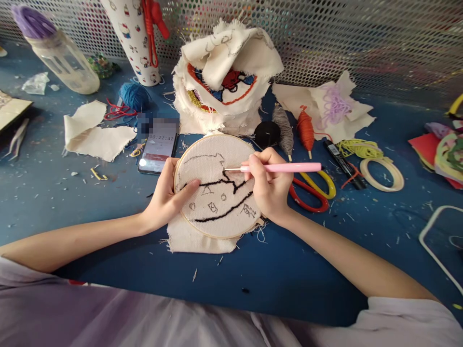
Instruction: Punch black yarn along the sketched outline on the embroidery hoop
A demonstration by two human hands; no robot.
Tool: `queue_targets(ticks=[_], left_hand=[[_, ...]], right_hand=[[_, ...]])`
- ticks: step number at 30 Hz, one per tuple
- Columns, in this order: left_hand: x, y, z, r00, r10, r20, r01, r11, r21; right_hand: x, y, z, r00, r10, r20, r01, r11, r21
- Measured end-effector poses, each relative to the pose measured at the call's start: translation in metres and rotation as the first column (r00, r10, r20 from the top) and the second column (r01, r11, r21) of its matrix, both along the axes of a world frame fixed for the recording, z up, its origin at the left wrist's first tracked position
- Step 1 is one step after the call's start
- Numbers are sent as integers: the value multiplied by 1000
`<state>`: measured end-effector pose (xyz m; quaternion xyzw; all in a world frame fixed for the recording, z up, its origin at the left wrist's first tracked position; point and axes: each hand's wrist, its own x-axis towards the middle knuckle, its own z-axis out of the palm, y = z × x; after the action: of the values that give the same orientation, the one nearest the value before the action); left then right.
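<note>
A round embroidery hoop (202, 231) stretches cream cloth (231, 202) that bears a pencil drawing and several lines of black yarn stitching. My left hand (170, 193) is closed on the hoop's left rim, its thumb lying on the cloth. Between the fingers of my right hand (271, 185) is a pink-handled punch needle (292, 167), held almost level. Its metal tip points left and meets the cloth near the upper middle, at the end of a black stitched line. Loose cloth hangs out below the hoop.
Just behind the hoop lie a phone (158, 147) and a pile of finished embroidered cloth (220, 115). Red-and-yellow scissors (314, 193), a black marker (343, 164), yarn bobbins (306, 130) and a wooden ring (382, 174) lie at right. A patterned tumbler (133, 38) and bottle (67, 67) stand behind.
</note>
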<state>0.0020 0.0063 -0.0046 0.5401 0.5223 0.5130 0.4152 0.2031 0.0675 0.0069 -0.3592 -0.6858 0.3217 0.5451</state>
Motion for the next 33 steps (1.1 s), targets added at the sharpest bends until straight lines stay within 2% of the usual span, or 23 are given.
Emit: queue_targets(ticks=[3,5,8,10,11,13,15,18,22,27,33], left_hand=[[0,0,0,1000,-7,-2,7,1000,15],[0,-1,-1,1000,-10,-10,10,999,32],[-1,-1,-2,999,-2,-42,6,996,86],[-2,-2,-3,998,3,-65,5,992,125],[-2,-2,-4,997,4,-74,6,990,138],[-2,-2,-4,997,4,-80,9,988,156],[-2,-2,-4,997,1,-71,10,988,155],[-2,-2,-3,999,-20,-29,22,996,89],[-1,-1,-2,1000,-24,16,24,1000,20],[-1,-1,-2,999,-25,45,26,1000,-15],[0,-1,0,999,-20,45,21,1000,-11]], right_hand=[[0,-1,0,993,-6,121,-6,995,98],[-1,-2,0,964,-30,266,-38,968,247],[-2,-6,-1,877,-145,458,-130,846,517],[-3,-8,-2,831,-220,510,-159,785,598],[-3,-8,-2,821,-234,521,-158,784,600],[-4,-7,-2,818,-212,535,-150,819,554],[-4,-3,0,829,-138,542,-163,868,469],[-4,0,2,855,-18,518,-183,925,334],[-1,-2,1,933,52,357,-121,978,172],[3,-5,-2,993,64,95,-70,996,62],[2,-2,-4,999,52,9,-53,999,13]])
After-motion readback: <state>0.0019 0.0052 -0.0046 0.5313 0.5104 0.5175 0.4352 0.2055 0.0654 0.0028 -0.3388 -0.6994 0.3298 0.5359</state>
